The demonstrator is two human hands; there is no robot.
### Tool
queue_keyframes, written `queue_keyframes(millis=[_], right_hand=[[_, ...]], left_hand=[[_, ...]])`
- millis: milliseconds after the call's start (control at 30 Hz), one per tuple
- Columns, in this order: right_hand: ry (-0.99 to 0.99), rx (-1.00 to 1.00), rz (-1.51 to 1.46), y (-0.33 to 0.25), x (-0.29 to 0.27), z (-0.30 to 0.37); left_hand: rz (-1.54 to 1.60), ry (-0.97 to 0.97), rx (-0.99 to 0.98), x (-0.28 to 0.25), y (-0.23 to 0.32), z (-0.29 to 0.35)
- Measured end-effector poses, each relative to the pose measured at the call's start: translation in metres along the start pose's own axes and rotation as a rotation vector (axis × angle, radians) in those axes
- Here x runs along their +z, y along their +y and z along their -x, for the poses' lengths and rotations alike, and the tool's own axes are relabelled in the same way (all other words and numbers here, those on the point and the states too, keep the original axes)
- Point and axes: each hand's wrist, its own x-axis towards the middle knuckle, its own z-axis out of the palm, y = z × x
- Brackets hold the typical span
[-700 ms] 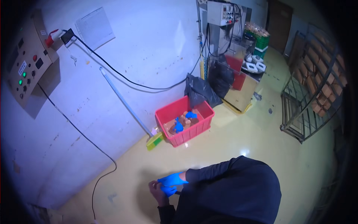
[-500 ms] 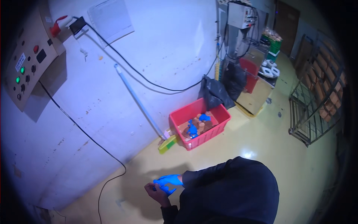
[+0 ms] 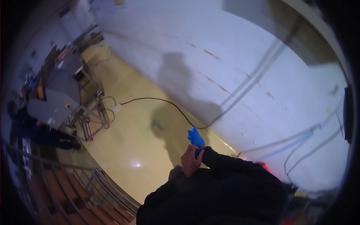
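Observation:
A thin blue glove (image 3: 194,135) covers my right hand (image 3: 197,140), whose fingers stretch out and spread apart. My left hand (image 3: 190,162) is bare and closed at the cuff of that glove, its fingers and thumb pinching it by the right wrist. Both hands meet in front of my body, above the yellowish floor. A dark sleeve (image 3: 221,159) covers my right forearm. Part of the cuff is hidden behind the left fingers.
A black cable (image 3: 161,99) crosses the floor beside the white wall (image 3: 225,48). On the left are a wheeled metal table (image 3: 92,122) and a person in dark clothes (image 3: 28,127). A metal rack (image 3: 93,180) with brownish-orange shelves or contents fills the lower left.
My view has swung left, away from the control panel and red crate. My left hand, earlier by the gloved fingers, now grips near the glove's cuff.

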Motion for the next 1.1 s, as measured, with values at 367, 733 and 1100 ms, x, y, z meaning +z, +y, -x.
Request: queue_keyframes(millis=[367,733,1100], right_hand=[[-0.137,0.047,-0.067,-0.075,0.138,-0.303],[-0.179,-0.212,-0.179,-0.235,0.271,-0.578],[-1.058,0.068,-0.885,-0.44,0.687,-0.682]], left_hand=[[0.281,0.109,-0.291,-0.083,-0.194,-0.237],[0.401,-0.129,-0.159,-0.184,-0.39,-0.503],[0.376,0.426,-0.099,-0.408,-0.541,-0.737]])
